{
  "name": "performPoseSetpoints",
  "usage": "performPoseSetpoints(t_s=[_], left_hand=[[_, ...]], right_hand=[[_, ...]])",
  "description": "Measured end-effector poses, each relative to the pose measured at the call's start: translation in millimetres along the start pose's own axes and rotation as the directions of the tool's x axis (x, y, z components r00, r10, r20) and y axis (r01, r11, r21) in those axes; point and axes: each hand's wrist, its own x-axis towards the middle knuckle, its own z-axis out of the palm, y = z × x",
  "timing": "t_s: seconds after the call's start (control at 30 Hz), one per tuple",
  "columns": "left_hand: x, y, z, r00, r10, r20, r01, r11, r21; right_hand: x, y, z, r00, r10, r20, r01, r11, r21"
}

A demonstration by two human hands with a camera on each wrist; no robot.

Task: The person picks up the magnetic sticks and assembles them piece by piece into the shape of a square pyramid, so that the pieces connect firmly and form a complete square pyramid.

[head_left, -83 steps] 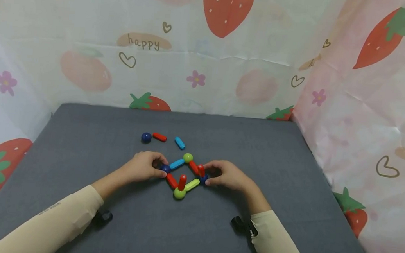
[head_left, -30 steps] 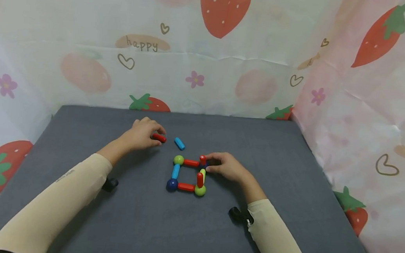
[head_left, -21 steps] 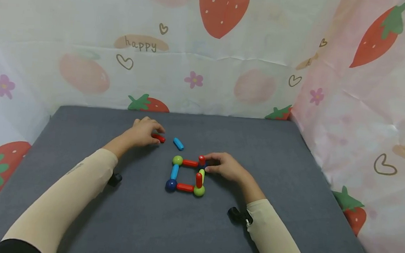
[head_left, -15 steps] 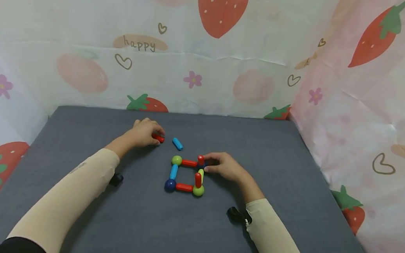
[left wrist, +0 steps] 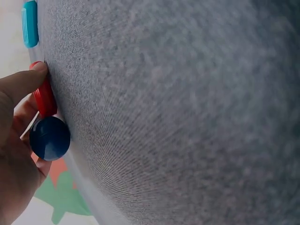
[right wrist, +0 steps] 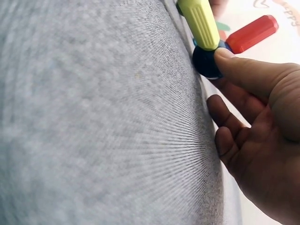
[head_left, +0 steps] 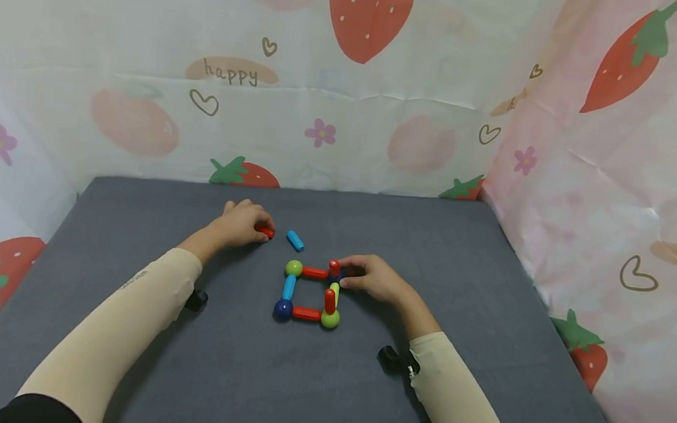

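Note:
My left hand point(head_left: 240, 224) pinches a red magnetic rod point(left wrist: 45, 99) at the back left of the table. A dark blue ball point(left wrist: 49, 138) sits against the rod's end, within the fingers in the left wrist view and hidden in the head view. Midway on the table lies a square of rods and balls: blue rod point(head_left: 288, 287), red rods, yellow-green rod point(left wrist: 29, 23) hidden partly, green balls and dark blue balls. Two red rods point(head_left: 329, 301) stand up from its right corners. My right hand point(head_left: 378, 278) pinches the dark blue ball point(right wrist: 206, 62) at its far right corner.
A loose blue rod point(head_left: 295, 240) lies just behind the square, right of my left hand. The grey cloth-covered table point(head_left: 279, 384) ends at a printed curtain point(head_left: 342, 153) behind and at the sides. Black wrist cameras point(head_left: 390, 359) sit under both forearms.
The square has turned from a diamond stance to lie straight. My left hand has let go of its ball, reached back left and taken the red rod. My right hand stays at its corner.

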Motion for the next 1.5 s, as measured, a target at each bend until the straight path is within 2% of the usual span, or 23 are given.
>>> performPoseSetpoints(t_s=[0.27, 0.53, 0.8, 0.97, 1.1, 1.33, 1.5], left_hand=[[-3.0, 12.1, -10.2, 0.996, 0.032, -0.080, -0.035, 0.999, -0.033], [-7.6, 26.0, -20.4, 0.983, 0.071, -0.169, -0.081, 0.996, -0.049], [-30.4, 45.5, -32.5, 0.970, 0.105, -0.220, -0.139, 0.980, -0.143], [-49.8, 54.9, -34.3, 0.967, 0.080, -0.241, -0.147, 0.951, -0.271], [-64.4, 60.8, -31.6, 0.971, 0.034, -0.237, -0.121, 0.925, -0.361], [-86.6, 72.3, -25.0, 0.978, -0.023, -0.209, -0.078, 0.883, -0.462], [-96.6, 80.4, -16.7, 0.982, -0.016, -0.190, -0.086, 0.853, -0.514]], right_hand=[[-0.7, -1.2, -1.0, 0.999, -0.036, 0.002, 0.036, 0.999, 0.020], [0.0, 0.6, -0.4, 1.000, -0.029, -0.003, 0.029, 0.999, 0.019], [0.6, 1.2, 0.1, 1.000, -0.026, -0.006, 0.027, 0.999, 0.018], [0.2, 1.0, 0.2, 0.999, -0.033, -0.003, 0.033, 0.999, 0.023], [-0.1, 1.0, 0.5, 0.999, -0.037, 0.003, 0.037, 0.999, 0.023], [-0.2, 1.3, 0.6, 1.000, -0.030, 0.007, 0.029, 0.999, 0.028], [0.6, 2.4, -0.5, 1.000, -0.026, 0.001, 0.026, 1.000, 0.018]])
